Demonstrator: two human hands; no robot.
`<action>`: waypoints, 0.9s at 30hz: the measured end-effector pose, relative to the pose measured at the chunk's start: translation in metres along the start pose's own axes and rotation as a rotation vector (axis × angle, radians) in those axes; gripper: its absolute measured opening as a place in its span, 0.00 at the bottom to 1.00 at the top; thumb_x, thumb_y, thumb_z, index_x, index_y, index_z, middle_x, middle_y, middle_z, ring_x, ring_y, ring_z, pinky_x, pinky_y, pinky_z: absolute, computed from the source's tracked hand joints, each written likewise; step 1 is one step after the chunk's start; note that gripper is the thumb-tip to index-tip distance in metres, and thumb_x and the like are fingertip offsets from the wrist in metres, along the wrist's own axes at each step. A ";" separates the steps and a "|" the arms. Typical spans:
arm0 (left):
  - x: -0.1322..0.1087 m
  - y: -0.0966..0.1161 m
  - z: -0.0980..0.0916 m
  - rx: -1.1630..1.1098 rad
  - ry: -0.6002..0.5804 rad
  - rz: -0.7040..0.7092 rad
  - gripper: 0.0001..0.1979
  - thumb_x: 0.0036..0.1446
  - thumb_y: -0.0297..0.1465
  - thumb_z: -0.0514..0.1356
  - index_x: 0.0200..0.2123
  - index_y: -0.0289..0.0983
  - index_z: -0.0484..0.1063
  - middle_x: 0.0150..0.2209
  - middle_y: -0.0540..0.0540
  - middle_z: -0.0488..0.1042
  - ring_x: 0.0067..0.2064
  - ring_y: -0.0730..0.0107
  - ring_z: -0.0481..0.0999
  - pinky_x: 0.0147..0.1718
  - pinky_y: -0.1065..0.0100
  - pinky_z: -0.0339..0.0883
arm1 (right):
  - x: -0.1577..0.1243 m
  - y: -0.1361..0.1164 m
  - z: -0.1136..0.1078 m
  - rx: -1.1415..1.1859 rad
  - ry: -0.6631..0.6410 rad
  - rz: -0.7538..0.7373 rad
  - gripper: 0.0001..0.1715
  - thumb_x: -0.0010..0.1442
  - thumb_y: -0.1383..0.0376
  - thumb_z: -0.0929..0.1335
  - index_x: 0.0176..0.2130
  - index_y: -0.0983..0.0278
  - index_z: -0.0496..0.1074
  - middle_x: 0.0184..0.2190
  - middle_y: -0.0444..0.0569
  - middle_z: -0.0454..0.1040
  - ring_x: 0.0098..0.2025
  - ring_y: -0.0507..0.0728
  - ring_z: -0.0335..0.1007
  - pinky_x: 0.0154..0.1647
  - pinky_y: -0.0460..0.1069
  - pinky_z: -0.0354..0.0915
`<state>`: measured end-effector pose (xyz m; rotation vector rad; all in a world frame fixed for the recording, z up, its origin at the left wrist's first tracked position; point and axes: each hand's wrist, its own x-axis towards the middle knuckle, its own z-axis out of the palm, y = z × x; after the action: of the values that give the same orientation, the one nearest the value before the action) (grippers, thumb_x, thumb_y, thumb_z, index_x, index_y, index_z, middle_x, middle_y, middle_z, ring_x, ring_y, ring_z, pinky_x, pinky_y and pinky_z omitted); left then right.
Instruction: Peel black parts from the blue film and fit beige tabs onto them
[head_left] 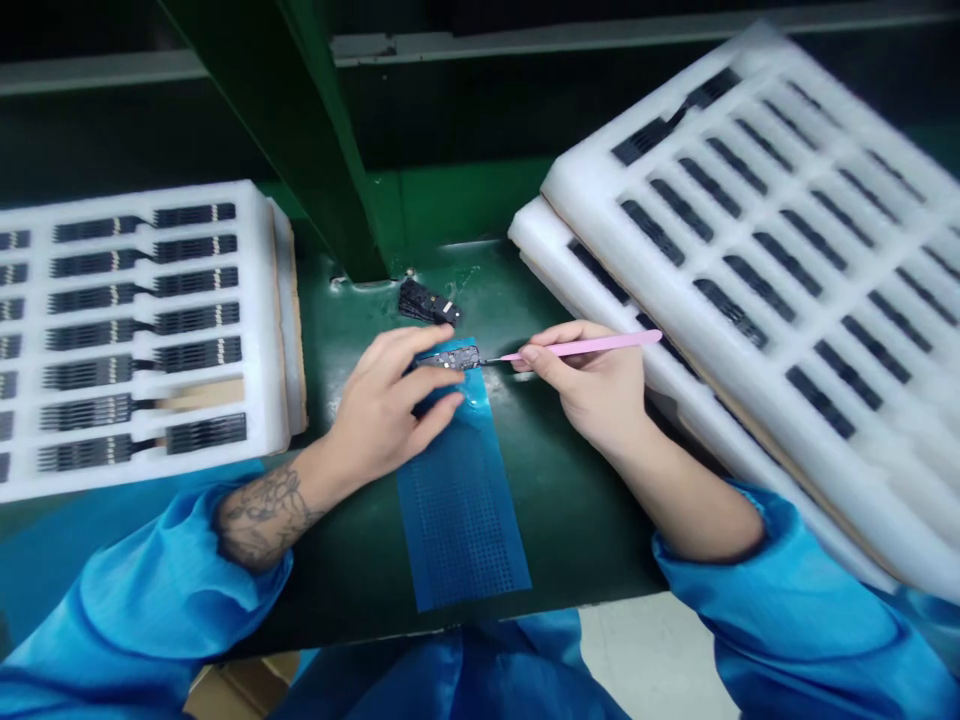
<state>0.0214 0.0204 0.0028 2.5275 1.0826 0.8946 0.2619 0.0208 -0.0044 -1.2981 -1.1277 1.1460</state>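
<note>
My left hand (pixel 397 395) is closed over a small dark circuit board (pixel 456 358), with thumb and fingers along its sides. Part of the board is hidden beneath the fingers. Under it lies a blue sheet (pixel 461 500) printed with rows of tiny dark marks. In my right hand (pixel 589 385) is a pair of pink tweezers (pixel 600 345), gripped between thumb and fingers. Their dark tip points left and reaches the right end of the board; whether it touches a part there is too small to tell. Just beyond my left hand rests a small stack of black boards (pixel 429 302).
White foam trays (pixel 259 330) holding rows of black parts stand at the left. More stacked foam trays (pixel 555 185) with black strips lie tilted at the right, close to my right forearm. A green post (pixel 322 150) rises behind the green bench top (pixel 570 530).
</note>
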 end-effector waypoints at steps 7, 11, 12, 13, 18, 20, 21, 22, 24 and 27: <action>0.005 -0.006 0.005 0.005 -0.019 0.038 0.05 0.64 0.27 0.64 0.43 0.36 0.77 0.44 0.45 0.82 0.44 0.64 0.80 0.46 0.61 0.77 | 0.002 -0.002 0.006 -0.052 0.006 0.039 0.20 0.48 0.52 0.80 0.30 0.63 0.77 0.25 0.48 0.80 0.26 0.54 0.75 0.26 0.49 0.72; 0.004 -0.008 0.006 -0.013 0.000 0.075 0.04 0.63 0.26 0.65 0.41 0.36 0.78 0.43 0.46 0.82 0.43 0.66 0.81 0.45 0.62 0.77 | 0.004 -0.005 0.009 -0.055 -0.011 0.060 0.18 0.49 0.55 0.79 0.31 0.65 0.77 0.27 0.49 0.80 0.27 0.53 0.75 0.27 0.48 0.70; 0.004 -0.007 0.005 -0.024 0.003 0.077 0.03 0.63 0.27 0.65 0.41 0.37 0.78 0.43 0.46 0.82 0.43 0.66 0.81 0.45 0.62 0.77 | 0.003 -0.005 0.010 -0.072 -0.002 0.045 0.17 0.49 0.56 0.79 0.31 0.65 0.77 0.27 0.48 0.80 0.26 0.52 0.74 0.26 0.47 0.69; 0.004 -0.007 0.005 -0.028 0.005 0.072 0.03 0.63 0.27 0.65 0.41 0.37 0.78 0.43 0.46 0.82 0.43 0.66 0.81 0.45 0.62 0.78 | 0.002 -0.006 0.010 -0.088 0.003 0.032 0.15 0.49 0.58 0.79 0.30 0.65 0.77 0.27 0.48 0.80 0.26 0.52 0.74 0.26 0.47 0.68; 0.004 -0.005 0.006 -0.037 -0.019 0.041 0.03 0.64 0.27 0.65 0.41 0.36 0.78 0.43 0.46 0.82 0.43 0.67 0.81 0.44 0.62 0.77 | 0.000 -0.005 0.009 -0.134 -0.005 -0.003 0.11 0.49 0.62 0.79 0.30 0.64 0.78 0.26 0.47 0.79 0.26 0.52 0.73 0.25 0.47 0.68; 0.004 -0.005 0.006 -0.048 -0.026 0.037 0.03 0.64 0.27 0.64 0.41 0.36 0.78 0.44 0.45 0.82 0.43 0.66 0.81 0.45 0.62 0.77 | -0.001 -0.005 0.008 -0.154 -0.003 -0.011 0.11 0.50 0.62 0.79 0.30 0.64 0.78 0.26 0.47 0.79 0.26 0.52 0.73 0.25 0.47 0.68; 0.004 -0.005 0.006 -0.052 -0.029 0.035 0.03 0.65 0.27 0.64 0.41 0.36 0.78 0.44 0.45 0.82 0.44 0.66 0.81 0.45 0.61 0.77 | -0.001 -0.005 0.008 -0.161 -0.002 -0.016 0.10 0.50 0.62 0.79 0.30 0.64 0.78 0.26 0.47 0.79 0.26 0.52 0.73 0.25 0.47 0.68; 0.004 -0.005 0.006 -0.054 -0.031 0.033 0.03 0.65 0.27 0.63 0.41 0.36 0.78 0.44 0.45 0.82 0.44 0.66 0.81 0.45 0.61 0.77 | -0.001 -0.005 0.008 -0.166 -0.003 -0.020 0.10 0.50 0.63 0.79 0.30 0.64 0.78 0.26 0.47 0.79 0.26 0.52 0.73 0.25 0.47 0.68; 0.004 -0.005 0.006 -0.053 -0.033 0.028 0.03 0.65 0.27 0.63 0.41 0.37 0.78 0.44 0.45 0.82 0.44 0.66 0.81 0.45 0.61 0.76 | -0.001 -0.005 0.008 -0.168 -0.005 -0.027 0.10 0.50 0.64 0.79 0.31 0.64 0.78 0.27 0.47 0.79 0.26 0.52 0.73 0.25 0.47 0.68; 0.003 -0.005 0.007 -0.050 -0.038 0.022 0.04 0.65 0.27 0.63 0.42 0.37 0.78 0.45 0.45 0.82 0.44 0.66 0.81 0.46 0.61 0.76 | 0.000 -0.005 0.009 -0.167 -0.010 -0.033 0.09 0.50 0.65 0.79 0.30 0.64 0.78 0.26 0.46 0.79 0.26 0.51 0.73 0.25 0.46 0.68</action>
<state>0.0241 0.0265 -0.0035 2.5100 1.0099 0.8648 0.2532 0.0217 0.0002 -1.3967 -1.2694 1.0526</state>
